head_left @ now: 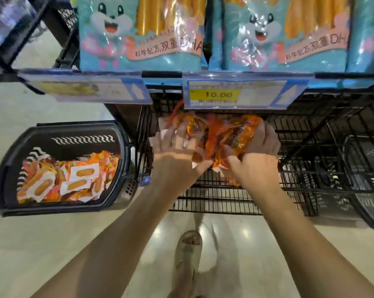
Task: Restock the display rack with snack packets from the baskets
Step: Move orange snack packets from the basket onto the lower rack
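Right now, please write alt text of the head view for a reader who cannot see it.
Both hands, left hand and right hand, hold a bunch of orange snack packets over the black wire rack, below a price tag reading 10.00. On the floor to the left, a black basket holds more packets; blue bags stand above.

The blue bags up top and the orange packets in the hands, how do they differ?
The blue bags are large and stand upright in a row on the upper shelf; the orange packets are small, bunched in both hands over the lower wire shelf. Both are glossy snack wrappers.
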A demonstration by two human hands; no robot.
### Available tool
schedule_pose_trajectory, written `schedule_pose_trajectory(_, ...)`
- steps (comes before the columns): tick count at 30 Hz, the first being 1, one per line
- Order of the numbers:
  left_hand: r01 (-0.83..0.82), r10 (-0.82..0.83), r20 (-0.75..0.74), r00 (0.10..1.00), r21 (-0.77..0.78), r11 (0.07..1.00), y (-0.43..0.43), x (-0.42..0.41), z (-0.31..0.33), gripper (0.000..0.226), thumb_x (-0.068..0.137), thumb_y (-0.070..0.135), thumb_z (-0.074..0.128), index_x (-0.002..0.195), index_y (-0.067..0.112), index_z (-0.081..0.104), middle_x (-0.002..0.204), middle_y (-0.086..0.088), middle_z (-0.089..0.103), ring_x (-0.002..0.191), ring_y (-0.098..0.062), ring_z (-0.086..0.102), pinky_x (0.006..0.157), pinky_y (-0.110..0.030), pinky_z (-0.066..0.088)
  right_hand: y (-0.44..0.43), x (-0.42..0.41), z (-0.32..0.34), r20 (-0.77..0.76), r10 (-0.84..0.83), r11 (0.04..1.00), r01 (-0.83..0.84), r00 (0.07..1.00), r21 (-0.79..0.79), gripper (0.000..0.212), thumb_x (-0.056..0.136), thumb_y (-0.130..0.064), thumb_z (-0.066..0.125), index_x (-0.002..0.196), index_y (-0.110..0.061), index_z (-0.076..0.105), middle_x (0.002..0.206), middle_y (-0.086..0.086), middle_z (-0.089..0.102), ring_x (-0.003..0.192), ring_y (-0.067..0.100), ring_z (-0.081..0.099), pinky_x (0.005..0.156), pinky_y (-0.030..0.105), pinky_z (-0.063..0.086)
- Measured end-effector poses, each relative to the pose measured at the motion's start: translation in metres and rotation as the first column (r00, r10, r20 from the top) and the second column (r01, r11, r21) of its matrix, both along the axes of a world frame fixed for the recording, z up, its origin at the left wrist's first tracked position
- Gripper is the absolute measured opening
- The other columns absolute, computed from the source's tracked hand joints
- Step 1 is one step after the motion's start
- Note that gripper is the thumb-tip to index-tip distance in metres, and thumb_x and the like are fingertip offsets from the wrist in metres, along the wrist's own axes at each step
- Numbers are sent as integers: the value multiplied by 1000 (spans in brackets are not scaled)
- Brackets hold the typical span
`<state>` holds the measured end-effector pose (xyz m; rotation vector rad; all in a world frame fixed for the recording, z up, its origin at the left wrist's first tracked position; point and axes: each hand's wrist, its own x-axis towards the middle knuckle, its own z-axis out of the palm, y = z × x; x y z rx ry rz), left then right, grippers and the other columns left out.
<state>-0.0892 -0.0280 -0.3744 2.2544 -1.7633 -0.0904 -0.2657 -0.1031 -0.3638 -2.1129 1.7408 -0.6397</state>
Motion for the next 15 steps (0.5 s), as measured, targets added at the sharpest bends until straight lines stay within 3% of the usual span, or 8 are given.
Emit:
schedule_pose_trajectory(1, 26, -32, 67, 997, 81, 996, -2, 4, -4, 79, 89, 77, 45, 157, 39, 36, 169, -5, 23, 156, -32, 18, 125, -60, 12, 3, 3, -3, 1, 35, 999, -35, 999, -14, 102, 85, -62, 59, 160, -7, 17, 159, 21, 26, 143, 39, 28, 115, 53, 27)
schedule_pose_trajectory(3, 0, -8, 51, 999, 159, 987, -5, 19, -10, 83, 89, 81, 40, 160, 42, 21, 172, 0, 12, 158, -31, 5, 126, -59, 4, 3, 11, -4, -15, 97, 994, -96, 995, 48, 101, 90, -60, 62, 161, -13, 10, 162, 17, 23, 143, 37, 28, 115, 52, 29)
schedule_pose_trajectory(6, 23, -26, 68, 997, 56, 998, -5, 34, -15, 81, 84, 80, 37, 151, 35, 47, 167, -5, 29, 155, -36, 21, 121, -63, 22, -3, 23, -10, -89, 124, 983, -110, 988, 147, 99, 91, -59, 63, 160, -8, 16, 162, 18, 23, 139, 41, 34, 113, 51, 31)
schedule_pose_trajectory(10, -9, 6, 28, 1000, 120, 993, -8, 46, -19, 80, 88, 77, 49, 157, 39, 34, 170, -2, 20, 156, -34, 17, 122, -59, 24, -13, 32, -9, -87, 81, 975, -61, 993, 212, 95, 92, -58, 62, 159, -6, 20, 164, 21, 23, 138, 43, 36, 115, 48, 28)
schedule_pose_trajectory(15, 1, -3, 10, 1000, 141, 990, -3, 46, 3, 76, 91, 74, 48, 156, 35, 39, 167, -2, 29, 155, -30, 21, 121, -55, 25, -13, 28, 3, -166, 83, 975, -46, 983, 217, 87, 93, -62, 57, 154, -5, 29, 153, 18, 37, 133, 41, 39, 111, 51, 36)
